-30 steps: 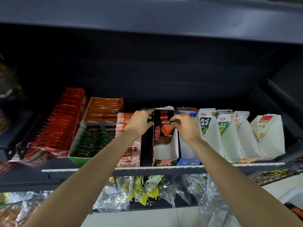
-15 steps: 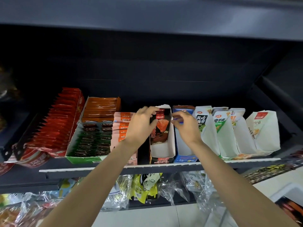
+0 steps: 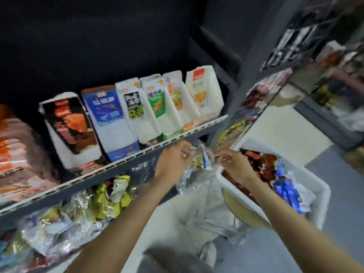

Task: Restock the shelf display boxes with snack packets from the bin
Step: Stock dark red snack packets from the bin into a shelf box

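Observation:
The white bin (image 3: pixel 323 194) stands on the floor at the right, filled with dark red snack packets (image 3: pixel 264 164) and blue ones (image 3: pixel 287 192). On the shelf (image 3: pixel 118 166) a row of display boxes leans back: a black-and-red box (image 3: pixel 72 131), a blue box (image 3: pixel 110 119), then several white ones (image 3: pixel 204 93). My left hand (image 3: pixel 173 164) hangs just under the shelf edge, fingers loosely curled, with nothing seen in it. My right hand (image 3: pixel 234 166) hovers over the bin's near rim, also loosely curled and empty. The picture is blurred.
Clear bags of wrapped sweets (image 3: pixel 110 196) fill the lower shelf and reach between my hands. Orange packets (image 3: pixel 11 146) lie at the far left. Another dark shelving unit (image 3: pixel 315 56) stands at the right. A shoe (image 3: pixel 208 253) shows on the pale floor.
Both hands have left the black-and-red display box and dropped below the shelf edge toward the bin. My view has swung right and down, bringing the bin into sight.

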The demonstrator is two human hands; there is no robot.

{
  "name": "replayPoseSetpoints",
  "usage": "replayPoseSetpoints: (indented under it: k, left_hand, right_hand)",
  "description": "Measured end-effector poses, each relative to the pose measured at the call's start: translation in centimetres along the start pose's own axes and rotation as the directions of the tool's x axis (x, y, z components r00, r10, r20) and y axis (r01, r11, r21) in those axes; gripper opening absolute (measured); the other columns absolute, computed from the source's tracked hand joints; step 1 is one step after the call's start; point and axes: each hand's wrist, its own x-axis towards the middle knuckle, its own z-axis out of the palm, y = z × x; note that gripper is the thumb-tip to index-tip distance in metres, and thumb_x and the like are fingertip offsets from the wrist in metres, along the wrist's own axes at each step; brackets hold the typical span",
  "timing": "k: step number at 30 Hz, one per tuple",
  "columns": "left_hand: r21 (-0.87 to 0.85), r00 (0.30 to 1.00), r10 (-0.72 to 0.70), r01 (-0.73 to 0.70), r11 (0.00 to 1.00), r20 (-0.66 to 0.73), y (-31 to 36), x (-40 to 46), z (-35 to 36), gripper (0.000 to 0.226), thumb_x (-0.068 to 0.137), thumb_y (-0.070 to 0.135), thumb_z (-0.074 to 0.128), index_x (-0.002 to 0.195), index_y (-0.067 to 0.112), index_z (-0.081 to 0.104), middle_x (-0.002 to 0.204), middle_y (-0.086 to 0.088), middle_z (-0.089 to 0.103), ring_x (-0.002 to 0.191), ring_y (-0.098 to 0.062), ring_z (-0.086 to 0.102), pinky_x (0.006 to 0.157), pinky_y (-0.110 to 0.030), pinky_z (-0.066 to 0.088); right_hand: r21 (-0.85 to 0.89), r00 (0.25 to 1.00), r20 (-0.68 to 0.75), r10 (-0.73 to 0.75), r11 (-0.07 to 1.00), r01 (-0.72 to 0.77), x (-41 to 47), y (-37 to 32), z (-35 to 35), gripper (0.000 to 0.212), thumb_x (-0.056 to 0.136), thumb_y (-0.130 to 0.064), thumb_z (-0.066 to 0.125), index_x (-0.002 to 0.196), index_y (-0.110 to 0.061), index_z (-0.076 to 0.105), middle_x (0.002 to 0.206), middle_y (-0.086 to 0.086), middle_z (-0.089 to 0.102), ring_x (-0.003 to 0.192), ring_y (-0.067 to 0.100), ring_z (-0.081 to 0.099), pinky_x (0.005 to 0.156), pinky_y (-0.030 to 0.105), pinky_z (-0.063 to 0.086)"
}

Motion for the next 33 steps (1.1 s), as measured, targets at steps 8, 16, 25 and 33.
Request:
replayPoseSetpoints:
  k: [8, 16, 25, 33]
  left_hand:
    - [0.045, 0.941, 0.005, -0.022, 0.999, 0.339, 6.5, 1.9, 16.8, 0.028, 0.092, 0.020, 0.055, 0.118, 0.012, 0.057, 0.119, -0.004, 0.061, 0.104, -0.019, 0.059, 0.086, -0.031, 0.048]
    - [0.345, 0.868, -0.136, -0.042, 0.938, 0.478, 5.0, 3.0, 23.8, 0.085, 0.090, 0.031, 0.059, 0.151, 0.022, 0.002, 0.159, -0.002, -0.001, 0.145, -0.021, 0.010, 0.114, -0.037, 0.023]
    - [0.210, 0.909, -0.137, 0.056, 0.976, 0.393, 4.1, 4.2, 26.0, 0.076, 0.088, 0.022, 0.064, 0.149, 0.014, 0.019, 0.151, -0.008, 0.029, 0.137, -0.024, 0.032, 0.112, -0.033, 0.028]
    - [0.221, 0.935, -0.139, 0.068, 0.973, 0.326, 3.1, 4.7, 26.9, 0.045, 0.086, 0.010, 0.064, 0.129, 0.013, 0.050, 0.134, -0.010, 0.046, 0.124, -0.027, 0.044, 0.105, -0.034, 0.035]
  right_hand:
    - [-0.123, 0.973, -0.086, 0.213, 0.967, -0.223, -1.9, 16.2, -4.3, 0.037, 0.088, -0.009, 0.056, 0.125, -0.009, 0.056, 0.125, 0.015, 0.058, 0.114, 0.030, 0.053, 0.096, 0.037, 0.043]
    - [-0.199, 0.977, 0.114, 0.181, 0.968, -0.156, -0.6, 21.4, -5.1, 0.074, 0.091, -0.035, 0.057, 0.150, -0.022, 0.014, 0.158, -0.001, 0.005, 0.146, 0.020, 0.006, 0.116, 0.037, 0.017]
    - [-0.023, 0.979, 0.088, 0.186, 0.983, -0.184, 0.4, 21.2, -4.7, 0.056, 0.097, -0.039, 0.043, 0.147, -0.021, 0.026, 0.154, 0.010, 0.020, 0.144, 0.026, 0.011, 0.115, 0.040, 0.021]
    - [-0.121, 0.969, 0.095, 0.228, 0.969, -0.216, 0.5, 20.2, -3.7, 0.072, 0.083, -0.042, 0.066, 0.143, -0.020, 0.032, 0.151, 0.016, 0.011, 0.141, 0.030, 0.005, 0.109, 0.043, 0.029]
